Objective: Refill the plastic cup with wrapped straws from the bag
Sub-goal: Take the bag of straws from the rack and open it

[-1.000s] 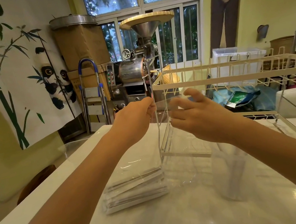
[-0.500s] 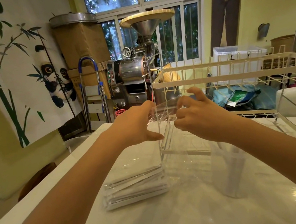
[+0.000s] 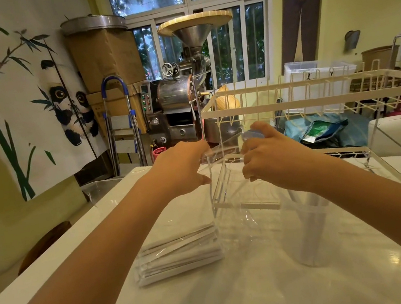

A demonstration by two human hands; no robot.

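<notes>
A clear plastic bag (image 3: 232,214) stands up from the white table (image 3: 216,300), its bottom end full of white wrapped straws (image 3: 181,256) lying flat. My left hand (image 3: 181,167) and my right hand (image 3: 270,159) each pinch one side of the bag's top edge and hold the mouth apart above the table. A clear plastic cup (image 3: 310,231) stands upright at the right, under my right forearm, with a few wrapped straws in it.
A white wire dish rack (image 3: 316,98) stands on the table just behind my hands. Beyond the table's far edge are a metal roasting machine (image 3: 186,96), a folded stepladder (image 3: 123,127) and cardboard boxes. A white chair back (image 3: 400,135) is at the right.
Both hands have dropped a little and drawn slightly apart, pulling the bag's top edge wider. The straws and the cup have stayed in place.
</notes>
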